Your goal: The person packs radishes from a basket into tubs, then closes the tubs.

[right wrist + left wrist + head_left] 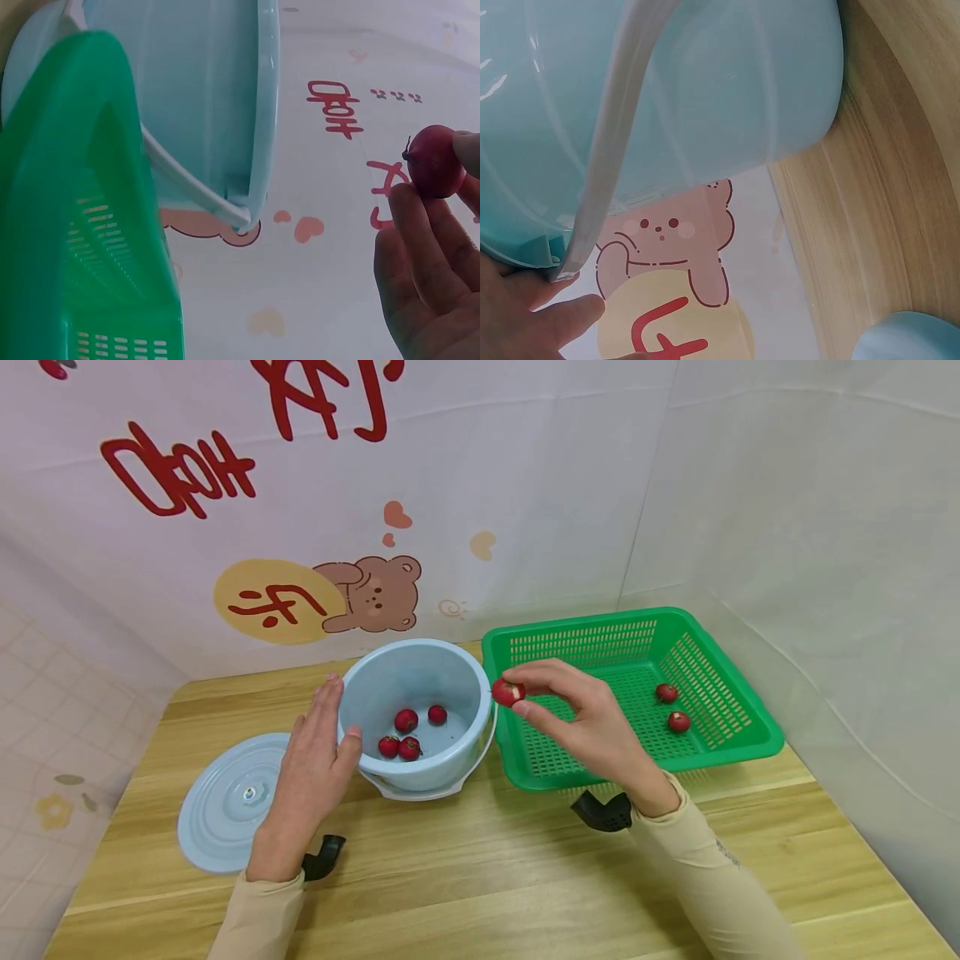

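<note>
My right hand (588,718) pinches a small red radish (507,692) between thumb and fingers, above the gap between bucket and basket. A thin root tail shows on this radish (436,162) in the right wrist view. My left hand (311,768) rests against the left side of the light blue bucket (420,785), its fingers fairly straight along the rim. Several radishes (406,721) lie on the bucket's floor. To the right, the green basket (551,778) holds two radishes (678,722) near its right side.
A round blue lid (217,810) lies on the wooden table (465,893) at the left, partly behind my left hand. The bucket's pale handle (619,127) hangs down its side. Behind stands a white printed curtain (555,485).
</note>
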